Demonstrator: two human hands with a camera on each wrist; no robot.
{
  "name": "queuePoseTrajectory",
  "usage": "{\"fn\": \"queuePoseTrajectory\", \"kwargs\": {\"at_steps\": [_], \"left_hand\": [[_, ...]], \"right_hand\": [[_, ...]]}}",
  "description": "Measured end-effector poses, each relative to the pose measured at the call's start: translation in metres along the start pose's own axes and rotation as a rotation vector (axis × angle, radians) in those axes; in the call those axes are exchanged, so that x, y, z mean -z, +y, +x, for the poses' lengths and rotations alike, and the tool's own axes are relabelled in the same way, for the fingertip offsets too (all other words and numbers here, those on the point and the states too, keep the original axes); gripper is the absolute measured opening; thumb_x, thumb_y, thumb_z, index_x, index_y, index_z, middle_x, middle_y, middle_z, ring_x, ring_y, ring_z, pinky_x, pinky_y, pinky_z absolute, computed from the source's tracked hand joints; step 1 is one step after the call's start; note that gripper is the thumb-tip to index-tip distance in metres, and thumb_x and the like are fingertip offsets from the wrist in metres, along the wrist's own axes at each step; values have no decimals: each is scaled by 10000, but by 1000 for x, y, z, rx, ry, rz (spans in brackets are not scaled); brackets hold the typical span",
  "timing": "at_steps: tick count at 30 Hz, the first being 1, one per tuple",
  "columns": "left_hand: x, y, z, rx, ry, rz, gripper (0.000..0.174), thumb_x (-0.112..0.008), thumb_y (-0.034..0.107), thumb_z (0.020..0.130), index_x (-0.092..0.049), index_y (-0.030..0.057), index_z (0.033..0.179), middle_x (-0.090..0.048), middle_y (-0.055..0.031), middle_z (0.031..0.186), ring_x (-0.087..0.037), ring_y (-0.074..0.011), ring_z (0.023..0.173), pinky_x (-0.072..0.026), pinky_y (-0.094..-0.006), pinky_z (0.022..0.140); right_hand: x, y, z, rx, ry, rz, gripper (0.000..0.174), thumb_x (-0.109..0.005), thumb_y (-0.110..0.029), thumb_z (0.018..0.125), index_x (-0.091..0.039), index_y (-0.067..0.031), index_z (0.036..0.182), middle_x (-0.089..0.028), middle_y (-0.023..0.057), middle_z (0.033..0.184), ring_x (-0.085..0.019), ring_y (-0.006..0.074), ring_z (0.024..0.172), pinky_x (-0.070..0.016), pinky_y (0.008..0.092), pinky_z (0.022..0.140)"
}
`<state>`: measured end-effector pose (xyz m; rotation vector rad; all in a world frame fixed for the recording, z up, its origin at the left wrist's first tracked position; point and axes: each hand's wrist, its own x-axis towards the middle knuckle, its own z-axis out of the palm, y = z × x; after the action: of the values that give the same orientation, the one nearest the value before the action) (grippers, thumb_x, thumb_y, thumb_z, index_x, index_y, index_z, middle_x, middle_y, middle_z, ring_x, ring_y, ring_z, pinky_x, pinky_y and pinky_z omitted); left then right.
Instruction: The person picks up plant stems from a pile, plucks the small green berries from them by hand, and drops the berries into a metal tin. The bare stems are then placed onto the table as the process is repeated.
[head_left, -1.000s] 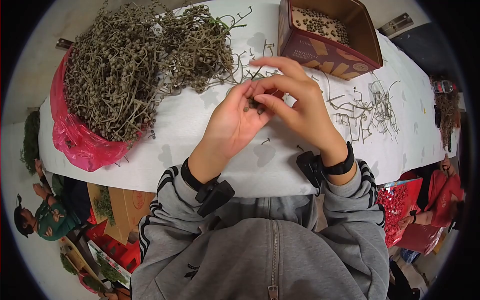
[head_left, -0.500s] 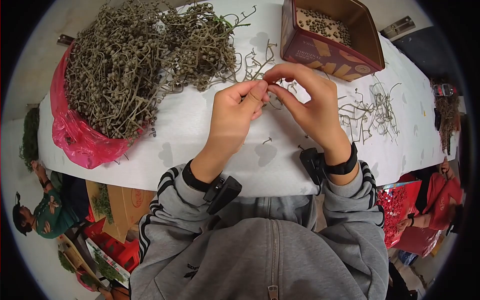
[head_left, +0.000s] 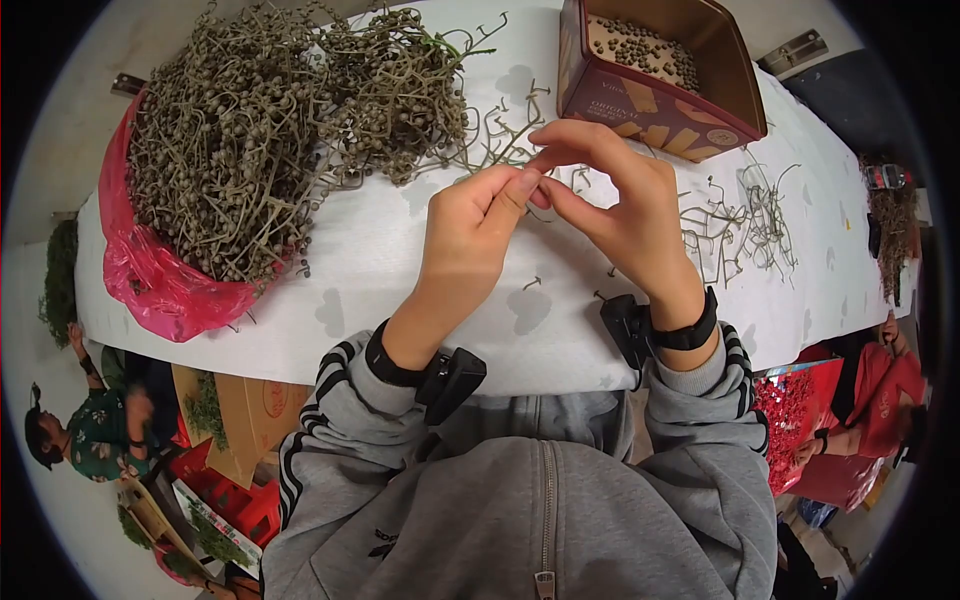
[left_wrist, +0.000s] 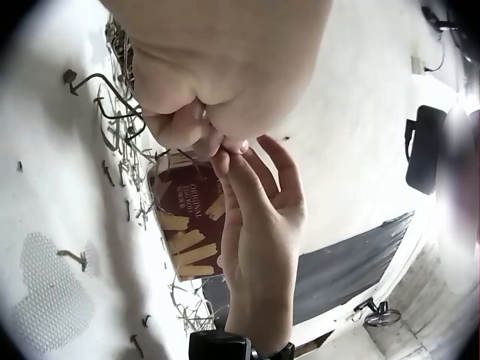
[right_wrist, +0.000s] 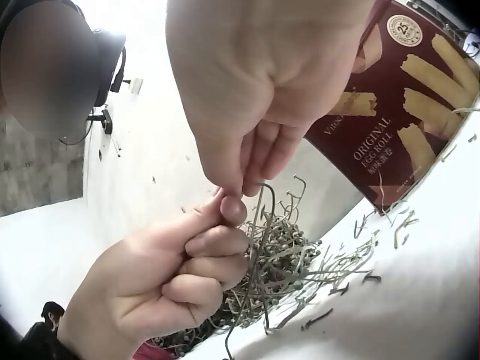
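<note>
Curled fingers and thumb of the left hand [head_left: 462,238] [right_wrist: 172,277] pinch at a thin brown stem [right_wrist: 264,225]; whatever lies inside its palm is hidden. Thumb and fingertips of the right hand [head_left: 640,220] [left_wrist: 262,232] pinch the stem's upper end, meeting the left fingertips. Part of the stem hangs beside the left fingers in the right wrist view. A large heap of dried stems with small round berries [head_left: 225,150] fills a pink plastic bag [head_left: 170,295], left of the hands. Loose berries [head_left: 650,52] lie inside a maroon tin [head_left: 640,110] beyond the right hand.
Bare stems [head_left: 740,225] are scattered right of the right hand, with more beyond the fingertips. Short bits lie on the white tablecloth [head_left: 400,340]. A person in green [head_left: 100,440] is at the far left, another in red [head_left: 890,375] at the right.
The left hand, open with berries in its palm a second ago, has curled its fingers and brought its thumb over. The right fingertips have moved slightly right and remain against the left ones.
</note>
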<state>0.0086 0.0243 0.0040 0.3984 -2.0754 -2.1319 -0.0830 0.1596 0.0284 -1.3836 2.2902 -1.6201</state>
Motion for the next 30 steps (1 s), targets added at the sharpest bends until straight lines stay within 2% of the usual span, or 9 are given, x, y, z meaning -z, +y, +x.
{"fn": "queuePoseTrajectory", "kwargs": {"at_steps": [5, 17, 20, 21, 24, 25, 28, 30], "left_hand": [[0, -2, 0, -2, -34, -96, 317, -512, 249, 972, -613, -14, 828, -521, 39, 654, -416, -31, 610, -333, -198, 540], [-15, -5, -8, 16, 121, -210, 252, -528, 216, 963, -609, 10, 842, -508, 39, 666, -386, -18, 572, -299, -206, 485], [-18, -7, -11, -233, 180, 3, 185, -546, 166, 942, -607, 24, 841, -504, 26, 667, -392, -19, 574, -275, -212, 476], [-21, -8, -16, -234, 177, 3, 185, -546, 166, 942, -607, 24, 841, -504, 26, 667, -392, -19, 574, -275, -212, 476], [-32, -8, -32, -536, -170, 158, 176, -497, 166, 940, -568, 42, 836, -492, 10, 695, -379, -51, 557, -274, -213, 472], [-29, -8, -30, -534, -165, 159, 176, -497, 166, 940, -568, 42, 836, -492, 10, 695, -379, -51, 557, -274, -213, 472], [-4, 3, -14, 264, -94, -835, 198, -426, 200, 940, -513, 64, 825, -457, 10, 708, -356, -96, 534, -292, -212, 469], [11, 25, -2, 420, 36, -991, 235, -369, 242, 950, -458, 94, 790, -383, 26, 692, -303, -76, 520, -279, -205, 448]], "right_hand": [[0, 3, 0, -12, -23, 43, 345, -673, 49, 747, -569, -16, 1069, -662, 55, 891, -665, 152, 839, -507, 261, 760], [-19, 1, -7, -7, 145, 81, 344, -666, 67, 755, -464, -2, 1025, -629, 97, 896, -637, 165, 840, -497, 276, 823], [-16, 2, -7, 79, 229, -164, 334, -630, 96, 770, -456, 8, 1041, -630, 97, 900, -624, 155, 844, -495, 266, 814], [-12, 6, -5, 78, 232, -165, 334, -630, 96, 770, -456, 8, 1041, -630, 97, 900, -624, 155, 844, -495, 266, 814], [17, 18, 7, 2, 450, 226, 282, -628, 110, 764, -506, 18, 1002, -628, 83, 877, -618, 146, 847, -496, 262, 782], [21, 15, 9, 2, 446, 228, 282, -628, 110, 764, -506, 18, 1002, -628, 83, 877, -618, 146, 847, -496, 262, 782], [28, 3, 5, 137, 244, -158, 197, -648, 112, 739, -580, 23, 900, -631, 79, 838, -624, 160, 817, -492, 262, 727], [33, 4, 6, 152, 193, -179, 178, -655, 105, 729, -595, 16, 870, -632, 81, 829, -624, 173, 803, -490, 268, 712]]}}
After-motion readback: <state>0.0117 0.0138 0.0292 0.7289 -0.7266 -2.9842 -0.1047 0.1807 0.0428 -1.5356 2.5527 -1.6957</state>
